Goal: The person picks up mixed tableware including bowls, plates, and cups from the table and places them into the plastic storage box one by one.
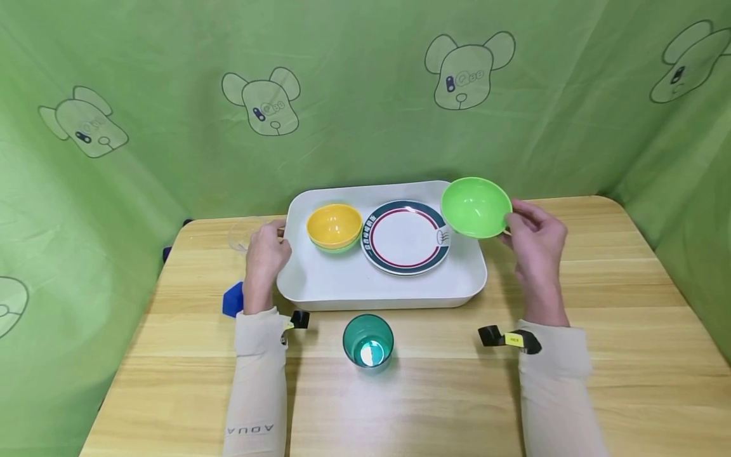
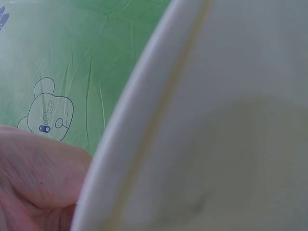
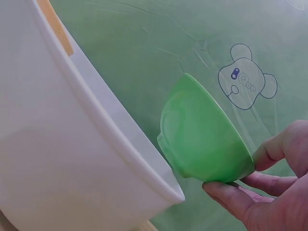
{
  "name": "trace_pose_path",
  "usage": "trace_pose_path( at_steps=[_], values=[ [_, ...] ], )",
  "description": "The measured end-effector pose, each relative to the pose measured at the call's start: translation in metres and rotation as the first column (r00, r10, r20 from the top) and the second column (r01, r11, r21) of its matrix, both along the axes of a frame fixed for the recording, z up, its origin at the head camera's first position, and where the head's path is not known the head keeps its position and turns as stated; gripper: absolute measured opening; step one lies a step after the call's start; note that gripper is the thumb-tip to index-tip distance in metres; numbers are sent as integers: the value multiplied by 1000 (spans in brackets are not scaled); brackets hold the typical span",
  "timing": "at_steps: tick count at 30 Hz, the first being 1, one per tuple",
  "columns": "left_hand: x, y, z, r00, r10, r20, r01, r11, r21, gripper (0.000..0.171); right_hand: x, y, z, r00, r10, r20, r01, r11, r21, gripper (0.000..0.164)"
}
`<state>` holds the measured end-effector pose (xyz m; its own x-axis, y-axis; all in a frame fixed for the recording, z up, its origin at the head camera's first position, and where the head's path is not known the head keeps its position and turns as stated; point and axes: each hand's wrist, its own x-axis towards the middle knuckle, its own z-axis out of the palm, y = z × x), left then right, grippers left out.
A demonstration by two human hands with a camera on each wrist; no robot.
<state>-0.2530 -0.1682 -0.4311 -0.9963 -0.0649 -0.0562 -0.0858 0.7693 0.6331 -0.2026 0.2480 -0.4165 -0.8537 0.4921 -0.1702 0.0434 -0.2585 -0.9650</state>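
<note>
My right hand [image 1: 537,238] pinches a light-green bowl [image 1: 476,206] by its right side, thumb at the rim and fingers underneath. The bowl is held over the right end of a white tray [image 1: 320,285]; in the right wrist view the green bowl [image 3: 202,130] tilts beside the tray wall [image 3: 72,144]. My left hand [image 1: 267,252] grips the tray's left edge, its fingertips partly hidden by the rim in the left wrist view. Inside the tray, a yellow bowl [image 1: 334,225] sits in a green one. Right of these lies a round plate [image 1: 405,238] with a dark-teal border.
A teal glass [image 1: 368,343] stands on the wooden table [image 1: 434,393] in front of the tray. Left of the tray are a blue angular object [image 1: 232,300], partly behind the left wrist, and a clear round item [image 1: 237,236]. Green curtain [image 1: 365,127] encloses the back and sides.
</note>
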Motion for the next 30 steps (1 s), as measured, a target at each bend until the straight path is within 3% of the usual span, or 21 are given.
trace_pose_path(
  at_steps=[30],
  values=[
    [2,0,4,1000,-20,15,19,1000,13,49,-7,-35,-6,994,101,33,-104,987,125,40]
  ],
)
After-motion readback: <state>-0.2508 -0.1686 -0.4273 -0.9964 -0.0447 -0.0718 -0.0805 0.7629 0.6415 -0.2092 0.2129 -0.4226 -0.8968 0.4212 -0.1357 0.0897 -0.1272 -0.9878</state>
